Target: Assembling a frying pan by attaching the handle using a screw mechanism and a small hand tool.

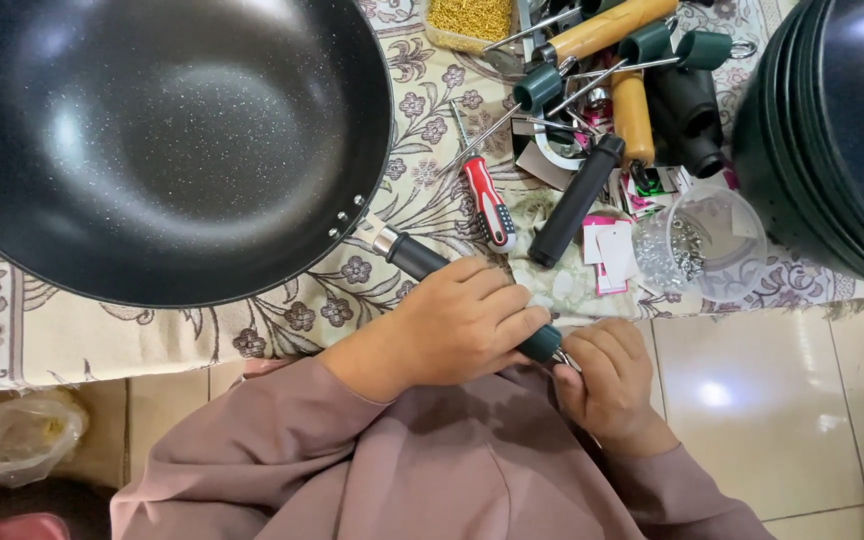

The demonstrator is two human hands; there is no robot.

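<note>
A large black speckled wok [152, 130] rests on a floral cloth-covered table [72, 320]. Its dark green handle [417, 258] juts toward me. My left hand [452, 325] is wrapped around that handle near its end. My right hand [607, 375] is closed on a small metal tool at the handle's tip [544, 345]; the tool itself is mostly hidden by my fingers. Mauve sleeves cover both arms.
A red-handled screwdriver [487, 205], a loose black handle [574, 200], wooden handles [632, 115] and green handles [542, 85] lie on the table. A clear plastic cup of small screws [697, 245] stands near a stack of black pans [832, 130]. A plastic bag [27, 435] sits on the tiled floor.
</note>
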